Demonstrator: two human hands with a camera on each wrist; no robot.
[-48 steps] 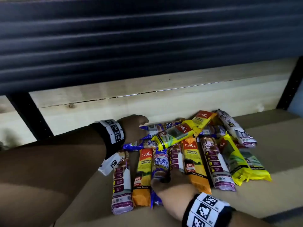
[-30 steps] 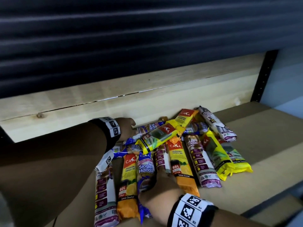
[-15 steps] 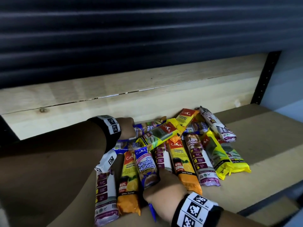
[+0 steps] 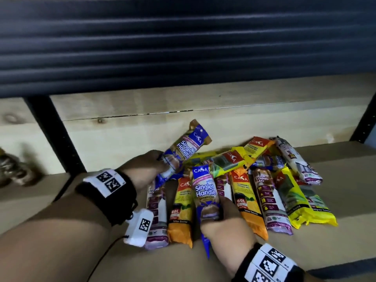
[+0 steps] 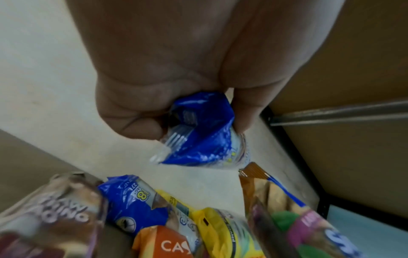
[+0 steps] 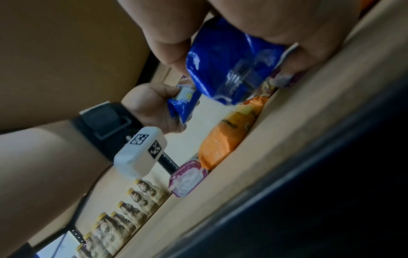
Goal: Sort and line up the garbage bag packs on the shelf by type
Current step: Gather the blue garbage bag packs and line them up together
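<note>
A heap of garbage bag packs (image 4: 252,180) lies on the brown shelf (image 4: 345,237): orange, yellow, purple-white and blue ones. My left hand (image 4: 154,167) grips the lower end of a blue Singlet Handle pack (image 4: 187,151), lifted and tilted up to the right above the heap; the left wrist view shows its crumpled blue end (image 5: 203,132) between my fingers. My right hand (image 4: 219,218) grips the lower part of a second blue Singlet Handle pack (image 4: 204,190), which points away from me over the row; the right wrist view shows its blue end (image 6: 232,69).
A pale wooden board (image 4: 203,110) backs the shelf, with black uprights at the left (image 4: 55,135) and right (image 4: 364,127). Small bottles (image 6: 132,206) stand in the bay to the left. The shelf's front edge (image 4: 335,271) runs past my right wrist.
My left hand has pulled a blue pack out of the back of the heap and raised it. My right hand has lifted its blue pack's far end off the row.
</note>
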